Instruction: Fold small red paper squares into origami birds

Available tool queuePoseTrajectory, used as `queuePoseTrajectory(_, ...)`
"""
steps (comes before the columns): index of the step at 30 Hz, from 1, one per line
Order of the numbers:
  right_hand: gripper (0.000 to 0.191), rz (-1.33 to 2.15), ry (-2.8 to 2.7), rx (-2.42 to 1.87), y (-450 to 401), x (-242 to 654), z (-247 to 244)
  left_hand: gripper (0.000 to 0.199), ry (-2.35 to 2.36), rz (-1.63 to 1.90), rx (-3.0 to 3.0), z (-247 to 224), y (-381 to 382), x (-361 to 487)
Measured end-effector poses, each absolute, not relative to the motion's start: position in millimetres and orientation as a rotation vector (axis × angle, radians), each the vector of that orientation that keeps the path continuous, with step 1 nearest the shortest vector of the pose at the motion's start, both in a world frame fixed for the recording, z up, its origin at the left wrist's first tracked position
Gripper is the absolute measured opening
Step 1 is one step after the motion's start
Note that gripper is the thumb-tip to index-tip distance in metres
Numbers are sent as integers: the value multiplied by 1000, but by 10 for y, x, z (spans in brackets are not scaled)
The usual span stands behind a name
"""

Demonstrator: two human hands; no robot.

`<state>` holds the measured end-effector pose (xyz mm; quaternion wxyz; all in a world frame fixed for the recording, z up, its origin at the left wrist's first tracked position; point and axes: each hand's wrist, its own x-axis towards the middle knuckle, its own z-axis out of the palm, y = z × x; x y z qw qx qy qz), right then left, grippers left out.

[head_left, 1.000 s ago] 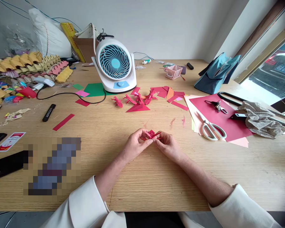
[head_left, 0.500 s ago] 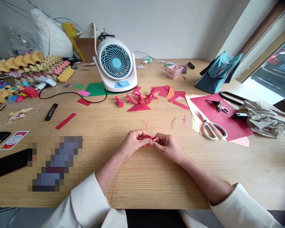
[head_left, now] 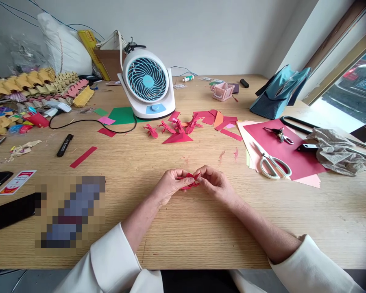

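Note:
Between my two hands is a small folded red paper piece (head_left: pixel 192 184), partly hidden by the fingers. My left hand (head_left: pixel 173 185) grips its left side, thumb on top. On the other side, my right hand (head_left: pixel 212 182) pinches a pointed tip of the paper between thumb and fingers. Beyond the hands stand several folded red paper figures (head_left: pixel 178 129), bunched together, with a larger red triangular fold in front of them. Small red paper scraps (head_left: pixel 236 154) lie nearer the hands.
A white fan (head_left: pixel 149 83) stands behind the figures. To the right, white-handled scissors (head_left: pixel 270 165) rest on red paper sheets (head_left: pixel 305 162) beside a crumpled grey cloth (head_left: pixel 338 152). At left are a black marker (head_left: pixel 64 145), a red paper strip (head_left: pixel 83 157) and phones (head_left: pixel 15 209).
My right fingers have shifted on the folded paper and now hold a tip pointing up. More of the red paper shows between the hands. My left hand stays nearly in place.

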<state>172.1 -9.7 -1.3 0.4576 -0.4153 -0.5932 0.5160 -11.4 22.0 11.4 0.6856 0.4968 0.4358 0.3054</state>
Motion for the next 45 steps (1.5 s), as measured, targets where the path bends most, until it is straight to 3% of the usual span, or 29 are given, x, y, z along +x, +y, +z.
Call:
queuePoseTrajectory(9,24,1214,-1477,-1085,-109,1710,13,37,1009,637,1143,92,223,-129)
queuePoseTrajectory(20,2,1059,-1584,-1160,-133,1683,34,35,1003,793,1321,74,179,-47)
queuePoseTrajectory(30,4,910,-1656,-1113,-153,1695,59,25,916,789,1369,56,191,-74)
queuePoseTrajectory(38,12,991,-1535,-1147,-114,1708,-17,6,910,1131,1960,130,171,-97)
queuePoseTrajectory(45,23,1228,-1421,-1005,-77,1718,30,5,856,1218,2188,181,159,-136)
